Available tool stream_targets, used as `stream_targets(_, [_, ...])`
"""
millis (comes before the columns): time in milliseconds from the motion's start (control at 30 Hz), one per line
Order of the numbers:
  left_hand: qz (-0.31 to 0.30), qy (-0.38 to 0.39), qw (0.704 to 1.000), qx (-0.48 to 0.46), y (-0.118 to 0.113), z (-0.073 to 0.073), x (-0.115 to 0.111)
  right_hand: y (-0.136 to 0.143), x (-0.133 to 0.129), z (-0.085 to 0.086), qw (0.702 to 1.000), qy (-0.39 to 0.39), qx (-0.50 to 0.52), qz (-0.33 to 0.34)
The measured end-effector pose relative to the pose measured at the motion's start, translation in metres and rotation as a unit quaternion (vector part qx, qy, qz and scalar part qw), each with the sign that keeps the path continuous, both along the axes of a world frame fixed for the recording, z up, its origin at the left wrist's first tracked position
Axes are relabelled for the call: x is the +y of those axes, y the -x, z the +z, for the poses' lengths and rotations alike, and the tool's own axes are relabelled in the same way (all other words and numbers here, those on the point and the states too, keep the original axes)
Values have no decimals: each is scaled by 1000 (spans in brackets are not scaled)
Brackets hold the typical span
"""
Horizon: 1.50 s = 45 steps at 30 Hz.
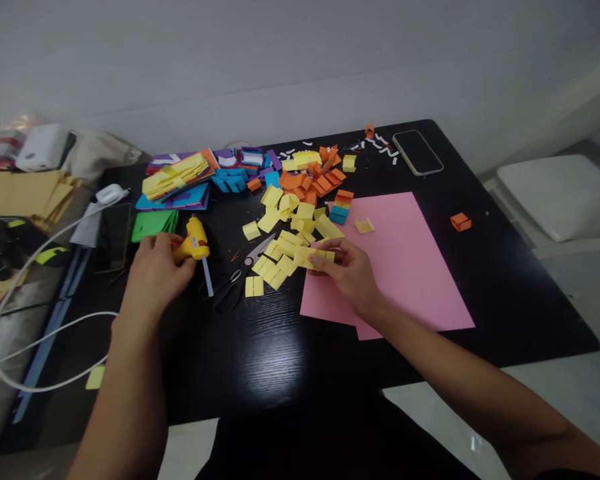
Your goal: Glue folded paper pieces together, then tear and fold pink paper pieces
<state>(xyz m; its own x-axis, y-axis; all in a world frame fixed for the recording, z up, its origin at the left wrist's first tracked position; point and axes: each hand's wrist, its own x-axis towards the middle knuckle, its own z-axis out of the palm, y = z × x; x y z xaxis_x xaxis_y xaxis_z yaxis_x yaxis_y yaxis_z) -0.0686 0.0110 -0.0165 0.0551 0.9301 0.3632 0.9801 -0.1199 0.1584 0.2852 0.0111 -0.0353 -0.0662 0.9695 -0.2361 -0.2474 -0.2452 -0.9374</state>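
A pale-edged phone (pixel 419 152) lies on the black table (pixel 510 300), a white seat (pixel 560 197) right of it.

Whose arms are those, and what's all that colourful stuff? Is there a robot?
No robot here! These are a person's own bare arms, seen by a camera worn on their head, looking forward and down. The left hand holds a yellow glue gun. The right hand holds a yellow paper strip. On the black table lie folded yellow and orange papers, pink sheets, scissors and a phone.
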Motion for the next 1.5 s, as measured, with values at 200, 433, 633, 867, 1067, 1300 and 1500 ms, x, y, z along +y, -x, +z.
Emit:
stream_targets(200, [20,36,999,6,-26,9,-4,0,0,-1,1000,3,8,-1])
stream_targets(433, [-225,157,962,0,-79,19,-23,0,0,-1,1000,6,-4,7])
stream_targets(633, [-246,157,956,-14,-76,14,-22,1,-1,-1,1000,-7,3,7])
stream_targets(867, [-276,52,951,-128,-96,35,-27,4,-5,-3,999,-6,2,32])
stream_targets(1067, [-317,2,942,-112,-117,29,-31,8,-12,-3,996,-10,1,84])
stream_targets(1300, [-337,5,938,-85,-125,17,-30,11,-17,-5,993,-16,0,115])
stream_targets(1500, [-333,3,940,-73,-128,13,-30,11,-17,-2,993,-12,3,118])
